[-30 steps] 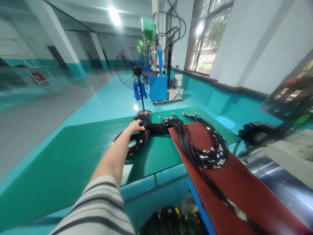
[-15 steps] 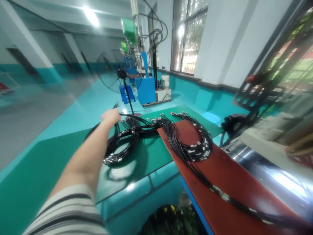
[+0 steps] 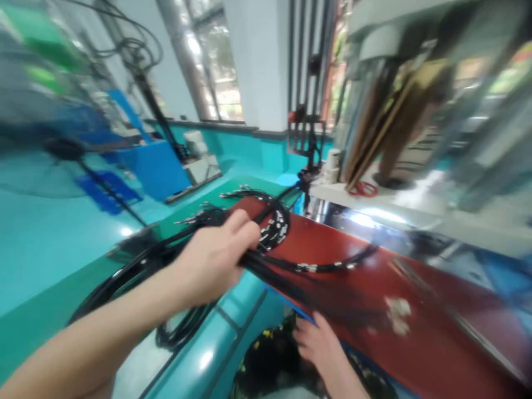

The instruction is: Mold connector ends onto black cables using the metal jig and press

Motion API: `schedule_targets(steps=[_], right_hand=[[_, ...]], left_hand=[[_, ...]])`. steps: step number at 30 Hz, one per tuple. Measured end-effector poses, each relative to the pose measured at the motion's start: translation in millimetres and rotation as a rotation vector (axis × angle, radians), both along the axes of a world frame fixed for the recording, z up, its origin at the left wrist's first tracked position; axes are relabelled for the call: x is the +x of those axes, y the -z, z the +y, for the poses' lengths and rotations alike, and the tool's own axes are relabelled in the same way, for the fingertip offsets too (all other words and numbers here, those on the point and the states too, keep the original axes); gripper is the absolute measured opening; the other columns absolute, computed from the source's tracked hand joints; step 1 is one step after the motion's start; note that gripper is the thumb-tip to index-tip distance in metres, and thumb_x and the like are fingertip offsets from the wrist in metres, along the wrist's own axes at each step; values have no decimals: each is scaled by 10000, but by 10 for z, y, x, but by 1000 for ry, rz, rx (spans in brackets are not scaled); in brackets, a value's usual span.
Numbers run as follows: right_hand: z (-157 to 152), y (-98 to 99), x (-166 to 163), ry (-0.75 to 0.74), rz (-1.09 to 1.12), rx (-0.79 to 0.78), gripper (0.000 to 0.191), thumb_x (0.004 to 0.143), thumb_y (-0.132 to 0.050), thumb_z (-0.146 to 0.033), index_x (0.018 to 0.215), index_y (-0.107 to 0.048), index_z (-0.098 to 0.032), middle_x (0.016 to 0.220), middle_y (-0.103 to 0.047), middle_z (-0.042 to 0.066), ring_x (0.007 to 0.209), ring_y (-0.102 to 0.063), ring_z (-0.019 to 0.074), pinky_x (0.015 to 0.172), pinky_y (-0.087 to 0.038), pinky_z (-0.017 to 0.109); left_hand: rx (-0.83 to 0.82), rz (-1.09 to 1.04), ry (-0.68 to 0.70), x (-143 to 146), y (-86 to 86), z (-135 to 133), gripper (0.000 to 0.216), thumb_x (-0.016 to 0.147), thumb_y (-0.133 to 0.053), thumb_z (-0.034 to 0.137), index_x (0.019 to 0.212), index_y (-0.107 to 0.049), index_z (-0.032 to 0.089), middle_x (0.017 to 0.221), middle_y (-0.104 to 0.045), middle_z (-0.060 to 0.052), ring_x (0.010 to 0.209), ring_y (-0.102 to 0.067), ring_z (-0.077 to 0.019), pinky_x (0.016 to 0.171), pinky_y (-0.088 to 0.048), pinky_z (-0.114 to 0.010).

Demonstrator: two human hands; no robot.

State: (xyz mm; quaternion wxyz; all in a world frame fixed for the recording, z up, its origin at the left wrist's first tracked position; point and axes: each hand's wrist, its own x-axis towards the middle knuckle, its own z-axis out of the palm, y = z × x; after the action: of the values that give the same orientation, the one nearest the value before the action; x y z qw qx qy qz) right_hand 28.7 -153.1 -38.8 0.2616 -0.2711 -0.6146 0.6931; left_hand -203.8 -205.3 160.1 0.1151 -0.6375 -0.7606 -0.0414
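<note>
My left hand (image 3: 216, 257) is closed round a thick bundle of black cables (image 3: 266, 266) and holds it above the front edge of the green table (image 3: 37, 324). The cables trail left in loops (image 3: 124, 277) and right across the red board (image 3: 374, 288), where a coil with white tags (image 3: 274, 227) lies. Low down, my right hand (image 3: 318, 343) sits under the red board's near edge, fingers partly curled and blurred; I cannot make out anything in them.
A machine with a shiny metal surface (image 3: 374, 219) stands behind the red board. Blue equipment (image 3: 153, 166) and a standing fan (image 3: 66, 149) are on the teal floor to the left. Something dark with yellow specks (image 3: 266, 360) lies below the table. The whole view is motion-blurred.
My left hand has lifted the cable bundle off the green table and pulled it toward me and to the right. The view swung right, and my right hand has come into sight.
</note>
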Motion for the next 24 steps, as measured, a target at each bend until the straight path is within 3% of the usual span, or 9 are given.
schedule_targets(steps=[3,5,7,11,13,16,19,22,24], right_hand=[[58,-85,-34,117,374,-302,559,729,-597,-518,1252,-445,-392,1214,-551,41,1132,-484,257,916,-387,495],[123,-157,76,218,449,-327,548,739,-569,-540,1254,-435,-411,1244,-529,12,1182,-437,240,970,-346,487],[171,-228,240,313,485,-337,412,826,-444,-524,1208,-500,-383,1243,-534,10,1184,-434,227,1009,-308,473],[259,-303,450,459,487,-335,299,886,-416,-371,944,-673,-231,1037,-648,63,1065,-527,232,1027,-291,446],[328,-290,476,505,385,-263,271,881,-446,-357,956,-670,-225,1059,-639,61,1063,-524,235,1019,-299,453],[436,-245,502,528,217,-53,278,882,-452,-372,1072,-624,-265,1230,-540,35,1175,-428,226,1043,-264,437],[503,-210,544,486,116,106,297,882,-452,-376,1122,-594,-276,1303,-469,26,1228,-362,212,1070,-212,413],[555,-198,622,487,214,-14,349,876,-455,-381,1210,-508,-295,1280,-488,39,1180,-423,218,1033,-276,449],[617,-209,722,540,374,-123,389,871,-453,-388,1253,-444,-313,1269,-500,45,1159,-449,228,1000,-316,475]], left_hand=[[-157,181,343,352,154,375,241,697,-428,85,901,-500,192,925,-478,-38,529,-460,-106,456,-302,-234],[-215,265,581,441,242,587,225,752,-425,104,935,-513,202,936,-489,-45,548,-479,-117,466,-318,-246],[-274,314,768,445,362,783,169,786,-443,131,897,-544,209,919,-508,-44,615,-509,-138,518,-358,-262],[-356,320,851,416,735,1082,134,764,-515,135,800,-619,212,911,-550,-59,871,-523,-207,711,-401,-327],[-382,246,898,490,914,1151,145,731,-563,163,834,-641,226,1023,-548,-72,1004,-482,-249,815,-380,-386],[-438,-41,1015,773,1067,1168,282,673,-623,251,951,-615,206,1153,-503,-92,1070,-450,-280,885,-362,-425],[-625,-583,1044,1166,1138,1194,419,705,-590,307,1094,-509,174,1026,-564,-79,901,-548,-199,781,-449,-332],[-865,-1069,896,1478,1240,1318,270,794,-473,327,1007,-498,164,733,-565,-6,603,-550,-108,544,-456,-225],[-960,-1188,797,1591,1323,1425,202,804,-446,339,873,-507,158,617,-506,26,481,-487,-79,442,-399,-190]])
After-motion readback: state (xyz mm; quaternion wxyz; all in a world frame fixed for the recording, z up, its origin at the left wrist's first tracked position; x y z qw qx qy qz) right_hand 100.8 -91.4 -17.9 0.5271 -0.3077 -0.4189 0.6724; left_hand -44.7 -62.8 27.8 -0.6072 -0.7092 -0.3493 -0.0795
